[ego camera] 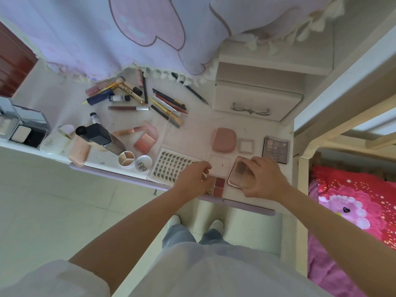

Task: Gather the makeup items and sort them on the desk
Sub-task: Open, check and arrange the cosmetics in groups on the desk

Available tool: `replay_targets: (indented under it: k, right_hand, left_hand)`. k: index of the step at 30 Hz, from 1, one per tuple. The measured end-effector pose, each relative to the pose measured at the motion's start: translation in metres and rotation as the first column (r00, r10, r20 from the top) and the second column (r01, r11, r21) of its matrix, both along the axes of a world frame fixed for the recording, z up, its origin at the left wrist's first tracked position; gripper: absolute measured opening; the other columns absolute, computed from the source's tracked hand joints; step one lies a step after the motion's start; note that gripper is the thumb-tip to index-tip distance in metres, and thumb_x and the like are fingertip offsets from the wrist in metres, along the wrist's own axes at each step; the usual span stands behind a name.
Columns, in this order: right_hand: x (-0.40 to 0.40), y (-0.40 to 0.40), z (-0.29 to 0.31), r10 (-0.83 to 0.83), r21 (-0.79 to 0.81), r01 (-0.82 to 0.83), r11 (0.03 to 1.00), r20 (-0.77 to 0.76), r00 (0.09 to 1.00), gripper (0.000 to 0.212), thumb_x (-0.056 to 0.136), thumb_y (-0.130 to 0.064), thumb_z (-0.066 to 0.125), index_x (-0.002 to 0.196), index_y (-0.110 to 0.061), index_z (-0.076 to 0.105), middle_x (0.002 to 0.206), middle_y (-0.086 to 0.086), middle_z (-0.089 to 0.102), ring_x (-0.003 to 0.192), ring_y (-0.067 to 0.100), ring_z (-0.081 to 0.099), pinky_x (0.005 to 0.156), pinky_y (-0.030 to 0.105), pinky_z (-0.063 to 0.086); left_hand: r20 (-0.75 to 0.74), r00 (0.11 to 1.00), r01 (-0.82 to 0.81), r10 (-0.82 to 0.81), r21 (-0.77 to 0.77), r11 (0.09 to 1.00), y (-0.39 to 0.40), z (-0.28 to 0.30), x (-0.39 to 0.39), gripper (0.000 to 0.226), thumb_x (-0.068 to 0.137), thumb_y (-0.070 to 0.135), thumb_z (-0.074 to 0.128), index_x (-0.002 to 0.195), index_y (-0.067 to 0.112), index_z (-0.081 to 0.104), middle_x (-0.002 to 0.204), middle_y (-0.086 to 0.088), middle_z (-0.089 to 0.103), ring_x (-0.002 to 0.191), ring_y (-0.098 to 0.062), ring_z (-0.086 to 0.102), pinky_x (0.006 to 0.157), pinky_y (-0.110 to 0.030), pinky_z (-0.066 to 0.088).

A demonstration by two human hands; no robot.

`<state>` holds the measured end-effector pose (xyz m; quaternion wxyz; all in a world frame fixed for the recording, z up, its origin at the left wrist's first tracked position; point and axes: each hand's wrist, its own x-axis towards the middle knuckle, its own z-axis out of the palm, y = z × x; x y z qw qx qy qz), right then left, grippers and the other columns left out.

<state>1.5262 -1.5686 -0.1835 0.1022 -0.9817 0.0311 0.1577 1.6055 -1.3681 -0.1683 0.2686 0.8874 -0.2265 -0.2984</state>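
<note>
On the white desk [192, 129] my right hand [264, 179] grips a brown eyeshadow palette with a clear lid [239, 173] near the front edge. My left hand [192, 179] holds a small open red-toned palette [217, 185] just left of it; its clear lid [219, 165] lies open behind. A false-lash tray [169, 167] lies beside my left hand. Behind sit a pink compact [224, 139], a small square pan [246, 145] and a dark eyeshadow palette [276, 148]. Pencils and brushes [169, 103] and tubes [117, 95] lie at the back.
A drawer unit [257, 99] stands at the back right under a hanging lilac curtain [128, 33]. Foundation bottle [100, 138], blush palette [145, 142], round concealer pot [126, 159] and a white jar [143, 163] fill the left; clear boxes [21, 127] sit far left. A pink bed [353, 202] lies right.
</note>
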Motion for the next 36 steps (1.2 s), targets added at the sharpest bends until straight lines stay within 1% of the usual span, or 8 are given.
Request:
replay_targets:
  k: [3,9,15,18,21,26,31,36]
  right_hand:
    - [0.0,-0.006,0.007,-0.036,0.074,0.034,0.997,0.026,0.999,0.087,0.061,-0.04,0.071,0.137,-0.019,0.034,0.122,0.007,0.045,0.109,0.025,0.042,0.095,0.027,0.029]
    - [-0.003,0.0,-0.007,-0.019,-0.037,0.015,0.999,-0.109,0.994,0.087,0.072,-0.049,0.063,0.141,-0.018,0.019,0.133,0.007,0.03,0.119,0.023,0.033,0.101,0.031,0.029]
    - [0.003,0.008,-0.006,0.023,-0.12,-0.038,0.992,-0.122,0.992,0.08,0.07,-0.043,0.064,0.134,-0.013,0.027,0.127,0.011,0.036,0.112,0.026,0.039,0.096,0.034,0.036]
    - [0.005,0.008,0.014,-0.003,-0.021,0.001,1.0,-0.098,0.995,0.085,0.067,-0.043,0.066,0.137,-0.015,0.027,0.13,0.007,0.04,0.113,0.023,0.042,0.093,0.028,0.037]
    - [0.005,0.002,0.058,-0.041,0.227,0.041,0.973,-0.004,0.999,0.085,0.066,-0.039,0.068,0.139,-0.02,0.029,0.123,-0.004,0.047,0.106,0.012,0.045,0.081,0.014,0.031]
    - [-0.004,-0.005,0.14,0.026,0.329,-0.082,0.941,0.17,0.985,0.06,0.063,-0.031,0.073,0.117,-0.019,0.051,0.114,-0.003,0.056,0.098,0.013,0.051,0.076,0.015,0.037]
    - [-0.018,-0.01,0.194,0.047,0.294,-0.15,0.944,0.33,0.943,0.059,0.062,-0.03,0.075,0.116,-0.014,0.056,0.141,-0.001,0.042,0.11,0.001,0.041,0.082,0.011,0.029]
    - [-0.023,-0.01,0.221,-0.034,0.412,-0.167,0.896,0.437,0.899,0.066,0.058,-0.043,0.066,0.116,-0.012,0.059,0.126,-0.013,0.043,0.11,-0.005,0.041,0.086,-0.002,0.032]
  left_hand:
    - [-0.072,0.997,-0.009,0.005,-0.047,0.999,-0.01,0.011,0.007,0.036,0.085,0.016,0.057,0.12,0.012,0.051,0.111,-0.003,0.058,0.081,-0.01,0.049,0.076,-0.019,0.039]
    - [-0.101,0.995,0.022,-0.025,-0.032,0.999,-0.021,0.02,0.003,0.033,0.087,0.016,0.055,0.119,0.011,0.052,0.114,-0.004,0.059,0.097,-0.019,0.057,0.084,-0.024,0.042]
    - [-0.096,0.995,0.009,-0.007,0.018,1.0,-0.006,0.017,0.001,0.03,0.086,0.018,0.057,0.115,0.012,0.056,0.112,-0.005,0.06,0.091,-0.016,0.055,0.08,-0.02,0.04]
    - [-0.116,0.993,0.005,-0.004,0.007,1.0,-0.001,0.019,0.002,0.032,0.086,0.017,0.058,0.117,0.011,0.055,0.112,-0.005,0.061,0.093,-0.015,0.056,0.08,-0.017,0.04]
    - [-0.216,0.976,0.015,-0.037,-0.103,0.995,-0.005,0.035,0.005,0.051,0.081,0.017,0.066,0.127,0.013,0.047,0.113,0.001,0.056,0.09,-0.008,0.053,0.068,-0.004,0.043]
    - [-0.274,0.938,0.079,-0.212,-0.426,0.901,-0.025,0.086,0.01,0.1,0.064,0.009,0.08,0.139,0.03,0.018,0.12,0.023,0.043,0.105,0.003,0.054,0.08,-0.015,0.051]
    - [-0.249,0.917,0.089,-0.311,-0.633,0.769,-0.036,0.134,0.008,0.088,0.056,0.004,0.075,0.123,0.038,0.029,0.121,0.023,0.046,0.106,0.009,0.055,0.088,-0.018,0.049]
    - [-0.159,0.955,0.047,-0.25,-0.752,0.657,-0.043,0.162,0.003,0.08,0.044,0.025,0.074,0.117,0.03,0.04,0.117,0.009,0.054,0.108,0.001,0.056,0.094,-0.019,0.045]
